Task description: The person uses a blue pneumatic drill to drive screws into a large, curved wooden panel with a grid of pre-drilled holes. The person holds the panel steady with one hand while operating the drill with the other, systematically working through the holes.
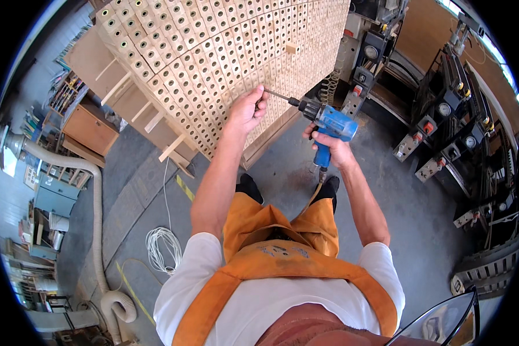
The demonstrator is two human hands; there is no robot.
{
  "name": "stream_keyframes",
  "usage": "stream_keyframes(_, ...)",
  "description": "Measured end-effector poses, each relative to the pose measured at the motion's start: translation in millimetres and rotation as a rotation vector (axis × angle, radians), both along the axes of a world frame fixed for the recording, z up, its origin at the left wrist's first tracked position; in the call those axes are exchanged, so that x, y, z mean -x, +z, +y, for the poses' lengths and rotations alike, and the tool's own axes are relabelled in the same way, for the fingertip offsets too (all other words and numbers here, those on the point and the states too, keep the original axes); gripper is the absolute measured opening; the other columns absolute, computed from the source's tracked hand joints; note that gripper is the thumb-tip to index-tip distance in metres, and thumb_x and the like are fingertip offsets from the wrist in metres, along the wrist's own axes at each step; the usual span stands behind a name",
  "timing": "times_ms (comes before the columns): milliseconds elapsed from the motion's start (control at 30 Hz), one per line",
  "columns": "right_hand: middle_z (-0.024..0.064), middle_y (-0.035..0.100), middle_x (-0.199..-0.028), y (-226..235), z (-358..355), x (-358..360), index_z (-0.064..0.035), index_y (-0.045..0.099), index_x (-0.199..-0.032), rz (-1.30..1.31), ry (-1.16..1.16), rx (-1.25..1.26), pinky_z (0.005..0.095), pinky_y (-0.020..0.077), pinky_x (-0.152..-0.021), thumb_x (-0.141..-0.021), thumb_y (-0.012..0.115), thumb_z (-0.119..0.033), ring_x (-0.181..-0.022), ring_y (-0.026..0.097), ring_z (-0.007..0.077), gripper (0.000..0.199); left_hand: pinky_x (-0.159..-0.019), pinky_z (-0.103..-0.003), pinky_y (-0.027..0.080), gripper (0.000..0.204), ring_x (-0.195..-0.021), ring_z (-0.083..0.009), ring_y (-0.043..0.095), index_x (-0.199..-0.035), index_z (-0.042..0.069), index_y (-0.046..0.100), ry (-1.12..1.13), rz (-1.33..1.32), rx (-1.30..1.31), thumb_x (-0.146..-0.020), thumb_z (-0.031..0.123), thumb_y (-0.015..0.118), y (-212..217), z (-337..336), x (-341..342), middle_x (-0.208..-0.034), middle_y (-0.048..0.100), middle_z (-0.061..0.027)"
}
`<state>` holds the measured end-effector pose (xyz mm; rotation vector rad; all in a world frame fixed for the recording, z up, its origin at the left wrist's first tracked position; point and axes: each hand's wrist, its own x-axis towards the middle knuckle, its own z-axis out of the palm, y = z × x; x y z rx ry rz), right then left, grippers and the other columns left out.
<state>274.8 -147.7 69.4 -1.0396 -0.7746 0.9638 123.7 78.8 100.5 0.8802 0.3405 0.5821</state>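
Wooden block stack (213, 63), the landmark: pale, its broad face set with rows of round, dark-centred holes.

Power drill (335, 122), one, blue with a black chuck: just right of the block stack's lower right edge, pointing up and left towards its face. Air hose (319, 187) runs down from the handle.

Bit (279, 96), one, long and thin: reaches from the chuck across the stack's lower right part.

Right hand (333, 147): right of the stack, closed around the drill's handle; forearm rising from below, elbow bent outward.

Left hand (249, 109): before the stack's lower right face, fingers curled inward, thumb and forefinger at the bit's far end; whether they grip it or some small part cannot be told. Forearm nearly straight up, wrist slightly bent to the right.

Small wooden block (291, 49), one: against the stack's face, upper right.

Wooden strips (173, 147), several: jutting from the stack's lower left side.

White cable (164, 249), coiled: on the floor below the stack.
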Motion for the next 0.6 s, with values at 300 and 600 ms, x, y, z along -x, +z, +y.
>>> stream_keyframes(300,0.0079,0.067,-0.1,32.8,43.1,29.0,-0.0047,0.061,-0.11,-0.091,-0.056,-0.068,0.029,0.05,-0.07,-0.084,0.067,-0.008,-0.093,0.064,0.0171,0.026,-0.043,-0.017,0.034,0.021,-0.06,-0.0064,0.044,-0.113,0.005,0.056,0.055,-0.344,0.166,-0.1,0.019,0.048,27.0,10.2,-14.2,-0.08,0.053,0.0011)
stream_keyframes(600,0.0097,0.066,-0.098,46.6,51.0,9.4,-0.0024,0.057,-0.109,0.057,0.032,-0.047,0.027,0.0507,-0.067,-0.085,0.063,-0.008,-0.095,0.066,0.0213,0.026,-0.043,-0.018,0.034,0.022,-0.059,-0.0061,0.044,-0.112,0.009,0.054,0.118,-0.367,0.213,-0.1,0.027,0.049,25.9,6.5,-20.8,-0.08,0.053,0.0015)
